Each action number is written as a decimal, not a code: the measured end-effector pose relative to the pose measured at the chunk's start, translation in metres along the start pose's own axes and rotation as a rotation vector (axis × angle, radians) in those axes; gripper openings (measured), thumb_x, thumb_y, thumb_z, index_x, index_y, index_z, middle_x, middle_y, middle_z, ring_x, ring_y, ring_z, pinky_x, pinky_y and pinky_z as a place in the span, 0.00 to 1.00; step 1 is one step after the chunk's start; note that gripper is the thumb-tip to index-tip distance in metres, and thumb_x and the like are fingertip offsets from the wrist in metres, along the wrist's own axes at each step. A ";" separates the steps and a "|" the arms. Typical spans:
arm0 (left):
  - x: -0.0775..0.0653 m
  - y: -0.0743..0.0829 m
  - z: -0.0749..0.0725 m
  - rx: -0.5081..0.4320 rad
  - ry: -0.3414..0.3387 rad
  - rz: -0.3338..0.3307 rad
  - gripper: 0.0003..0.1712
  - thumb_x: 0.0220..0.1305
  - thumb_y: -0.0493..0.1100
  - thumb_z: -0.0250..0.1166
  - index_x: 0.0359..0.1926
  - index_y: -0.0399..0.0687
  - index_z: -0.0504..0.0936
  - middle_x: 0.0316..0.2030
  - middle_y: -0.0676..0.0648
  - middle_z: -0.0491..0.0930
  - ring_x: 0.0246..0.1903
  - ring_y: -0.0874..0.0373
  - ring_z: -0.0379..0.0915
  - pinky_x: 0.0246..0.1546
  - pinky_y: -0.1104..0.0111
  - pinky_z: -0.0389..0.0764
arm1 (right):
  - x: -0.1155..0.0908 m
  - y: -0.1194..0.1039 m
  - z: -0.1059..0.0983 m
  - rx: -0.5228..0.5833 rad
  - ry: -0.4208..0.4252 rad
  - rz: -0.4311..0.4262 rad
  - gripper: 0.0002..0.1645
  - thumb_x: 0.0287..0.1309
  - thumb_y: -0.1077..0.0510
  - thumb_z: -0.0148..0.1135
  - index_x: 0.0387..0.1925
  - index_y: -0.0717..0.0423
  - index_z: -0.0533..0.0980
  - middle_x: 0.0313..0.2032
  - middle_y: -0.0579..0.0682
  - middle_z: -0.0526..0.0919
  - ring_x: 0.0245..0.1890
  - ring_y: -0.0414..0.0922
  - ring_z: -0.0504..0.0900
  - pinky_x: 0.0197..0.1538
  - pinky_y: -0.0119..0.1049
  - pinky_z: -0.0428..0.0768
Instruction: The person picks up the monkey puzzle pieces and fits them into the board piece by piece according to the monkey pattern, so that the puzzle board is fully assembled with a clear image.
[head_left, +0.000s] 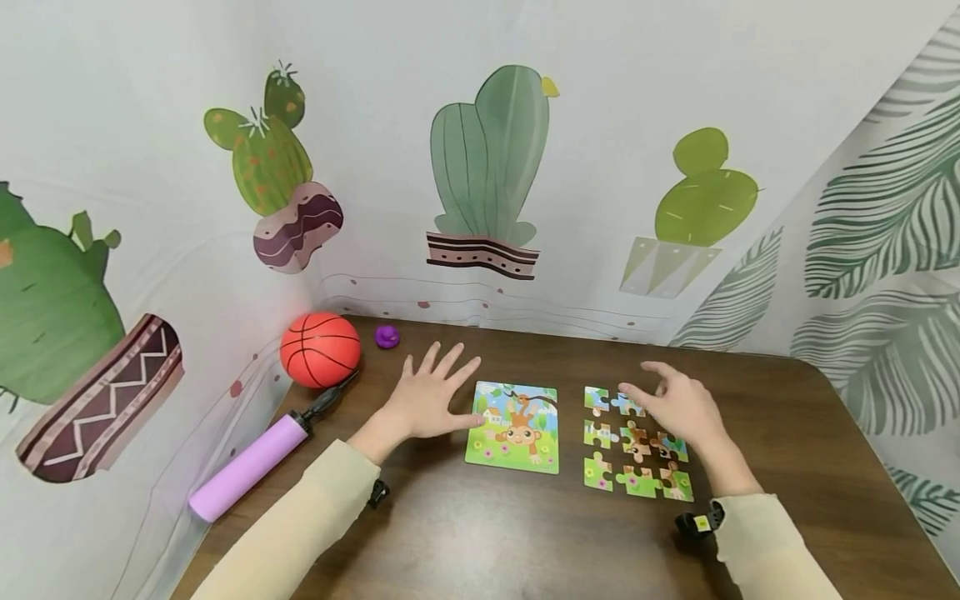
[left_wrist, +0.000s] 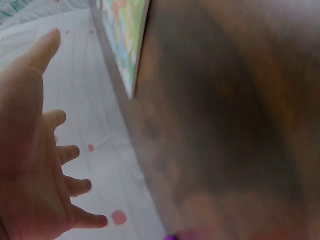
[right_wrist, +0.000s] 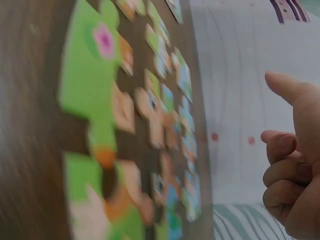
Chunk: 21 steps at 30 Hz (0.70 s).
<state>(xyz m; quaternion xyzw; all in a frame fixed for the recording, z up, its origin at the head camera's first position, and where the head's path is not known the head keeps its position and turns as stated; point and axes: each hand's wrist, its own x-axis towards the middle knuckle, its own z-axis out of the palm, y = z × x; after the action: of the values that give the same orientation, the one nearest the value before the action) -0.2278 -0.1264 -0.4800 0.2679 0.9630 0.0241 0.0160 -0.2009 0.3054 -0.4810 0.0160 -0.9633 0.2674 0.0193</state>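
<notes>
A square monkey picture board [head_left: 513,429] lies on the brown table. To its right, several jigsaw pieces [head_left: 637,482] with similar monkey artwork lie in loose rows, slightly apart. My left hand [head_left: 429,402] hovers with spread fingers by the board's left side; its thumb overlaps the board's edge in the head view. In the left wrist view that hand [left_wrist: 30,165] holds nothing. Over the upper right of the pieces is my right hand [head_left: 684,407], thumb and index apart. The right wrist view shows this hand [right_wrist: 300,155] with the other fingers loosely curled and nothing between them.
A red basketball [head_left: 320,349] sits at the table's back left corner, beside a small purple toy [head_left: 387,337]. A lilac pump [head_left: 251,467] with a black end lies along the left edge. A cactus-print cloth [head_left: 585,167] hangs behind the table [head_left: 480,533].
</notes>
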 end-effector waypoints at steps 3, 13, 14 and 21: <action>0.000 0.005 0.010 -0.006 -0.043 0.025 0.62 0.57 0.88 0.51 0.84 0.66 0.49 0.83 0.46 0.43 0.79 0.33 0.38 0.65 0.25 0.53 | 0.001 -0.006 0.014 0.013 -0.051 0.002 0.50 0.63 0.27 0.63 0.71 0.59 0.70 0.20 0.46 0.77 0.12 0.46 0.69 0.16 0.38 0.63; -0.007 0.015 0.030 -0.115 -0.191 0.097 0.64 0.53 0.89 0.54 0.84 0.68 0.49 0.83 0.49 0.39 0.79 0.32 0.36 0.64 0.24 0.51 | 0.007 -0.016 0.049 -0.015 -0.140 0.032 0.48 0.61 0.29 0.68 0.67 0.60 0.73 0.15 0.46 0.75 0.09 0.45 0.72 0.14 0.38 0.65; -0.007 0.016 0.031 -0.130 -0.203 0.100 0.64 0.53 0.88 0.55 0.84 0.69 0.49 0.83 0.50 0.38 0.79 0.33 0.35 0.65 0.24 0.51 | 0.007 -0.017 0.050 -0.015 -0.148 0.035 0.48 0.60 0.29 0.68 0.67 0.60 0.73 0.13 0.46 0.73 0.08 0.45 0.71 0.14 0.38 0.65; -0.012 0.017 0.036 -0.107 -0.236 0.108 0.64 0.52 0.88 0.57 0.84 0.71 0.50 0.83 0.52 0.36 0.80 0.36 0.34 0.65 0.24 0.51 | 0.008 -0.016 0.056 0.000 -0.162 0.047 0.45 0.61 0.33 0.70 0.65 0.62 0.74 0.10 0.45 0.67 0.06 0.44 0.68 0.13 0.38 0.66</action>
<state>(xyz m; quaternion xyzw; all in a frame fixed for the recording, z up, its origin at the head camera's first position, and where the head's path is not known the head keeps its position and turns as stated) -0.2074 -0.1170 -0.5151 0.3190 0.9360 0.0445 0.1421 -0.2099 0.2628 -0.5207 0.0150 -0.9618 0.2655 -0.0648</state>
